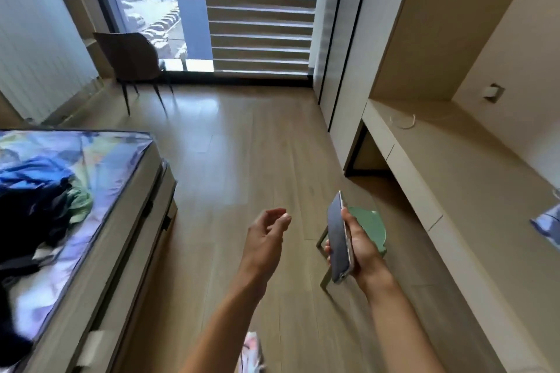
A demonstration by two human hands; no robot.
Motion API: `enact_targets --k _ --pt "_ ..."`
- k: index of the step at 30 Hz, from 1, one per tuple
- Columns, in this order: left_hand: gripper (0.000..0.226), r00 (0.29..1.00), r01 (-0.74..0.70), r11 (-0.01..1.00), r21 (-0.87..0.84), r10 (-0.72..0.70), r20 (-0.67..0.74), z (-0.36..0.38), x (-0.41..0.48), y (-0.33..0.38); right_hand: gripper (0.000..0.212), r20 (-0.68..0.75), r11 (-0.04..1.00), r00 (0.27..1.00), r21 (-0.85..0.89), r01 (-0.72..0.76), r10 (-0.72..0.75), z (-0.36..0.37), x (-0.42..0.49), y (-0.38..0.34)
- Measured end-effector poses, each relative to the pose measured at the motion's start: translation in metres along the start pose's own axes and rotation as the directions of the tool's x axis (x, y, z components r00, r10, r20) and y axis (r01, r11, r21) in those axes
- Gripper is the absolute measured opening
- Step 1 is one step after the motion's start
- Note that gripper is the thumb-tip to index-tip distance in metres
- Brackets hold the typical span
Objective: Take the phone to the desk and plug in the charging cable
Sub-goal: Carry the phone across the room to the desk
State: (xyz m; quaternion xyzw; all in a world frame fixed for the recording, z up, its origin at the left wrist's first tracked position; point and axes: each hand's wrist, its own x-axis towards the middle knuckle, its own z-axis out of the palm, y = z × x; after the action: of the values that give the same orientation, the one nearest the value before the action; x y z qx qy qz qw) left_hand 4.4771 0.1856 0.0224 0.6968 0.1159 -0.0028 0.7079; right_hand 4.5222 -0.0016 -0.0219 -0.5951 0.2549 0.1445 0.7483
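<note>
- The right hand [362,247] was in the lower right of the frame, and it held the phone [340,236].
- The phone stood nearly on its edge, with its dark screen turned to the left side of the frame. The thumb lay on its right edge and the fingertips curled around its left edge.
- The left hand [266,235] was in the lower middle of the frame. It held nothing, and its fingers were loosely curled and a little apart.
- The two hands were apart and did not touch.
- A small green stool [368,228] stood on the wood floor [242,145], behind the right hand.
- The desk [472,179] ran along the right side of the frame, well apart from the phone.
- A white charging cable [404,123] lay in a loop on the desk top, at the upper right.
- A wall plug [493,92] sat on the wall above the desk.
- A bed [115,221] with a pile of clothes [42,191] was at the lower left.
- A brown chair [133,60] stood by the window [151,3] at the upper left.
</note>
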Motion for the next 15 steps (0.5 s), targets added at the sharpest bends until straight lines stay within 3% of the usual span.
enact_targets --k 7,15 --pt "0.009 0.986 -0.07 0.997 0.024 0.065 0.151 0.041 0.188 0.054 0.08 -0.057 0.999 0.998 -0.003 0.04 -0.04 0.03 0.129 -0.108" --pt "0.012 0.966 -0.036 0.996 0.084 0.014 0.258 0.099 0.374 0.062 0.068 -0.142 0.994 0.989 0.1 0.049 -0.035 0.037 0.3 -0.2"
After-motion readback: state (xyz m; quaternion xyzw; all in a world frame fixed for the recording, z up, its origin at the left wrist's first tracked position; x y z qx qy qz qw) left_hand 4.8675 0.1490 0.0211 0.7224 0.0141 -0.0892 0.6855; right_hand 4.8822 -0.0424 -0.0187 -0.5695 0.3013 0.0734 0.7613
